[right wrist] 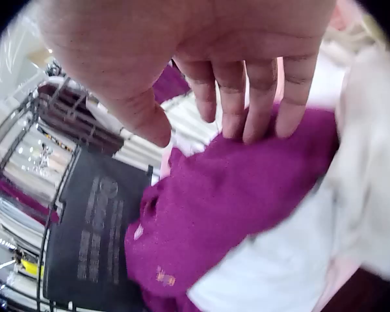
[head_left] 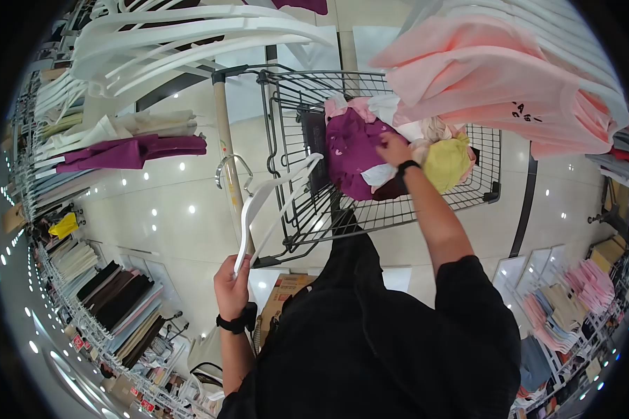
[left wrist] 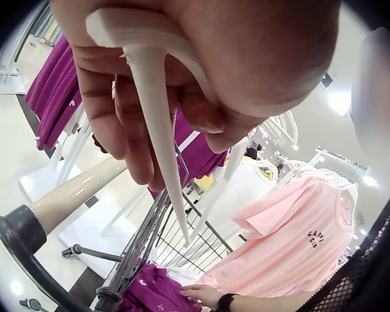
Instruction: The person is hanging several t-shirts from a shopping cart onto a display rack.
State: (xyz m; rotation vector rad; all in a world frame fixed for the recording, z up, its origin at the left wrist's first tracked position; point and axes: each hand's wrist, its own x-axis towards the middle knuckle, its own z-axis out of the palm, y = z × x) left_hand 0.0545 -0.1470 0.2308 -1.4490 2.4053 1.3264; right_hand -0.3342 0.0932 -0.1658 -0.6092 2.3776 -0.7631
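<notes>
My left hand (head_left: 232,286) grips the end of a pair of white clothes hangers (head_left: 249,209), whose metal hooks point up beside the cart's pole. In the left wrist view the thumb and fingers curl round the white hanger (left wrist: 155,110). My right hand (head_left: 394,149) is over the purple garment (head_left: 353,150) heaped in the wire shopping cart (head_left: 384,225). From the right wrist view, its fingers (right wrist: 231,97) are spread and nearly straight, fingertips right at the purple cloth (right wrist: 227,188). White, pink and beige clothes lie around it, with a yellow garment (head_left: 447,164) to the right.
Pink T-shirts (head_left: 496,77) hang on a rack at the upper right, close to the cart. Bare white hangers (head_left: 189,42) and a folded-over purple garment (head_left: 136,150) hang at the upper left. A cardboard box (head_left: 284,297) stands near my left forearm.
</notes>
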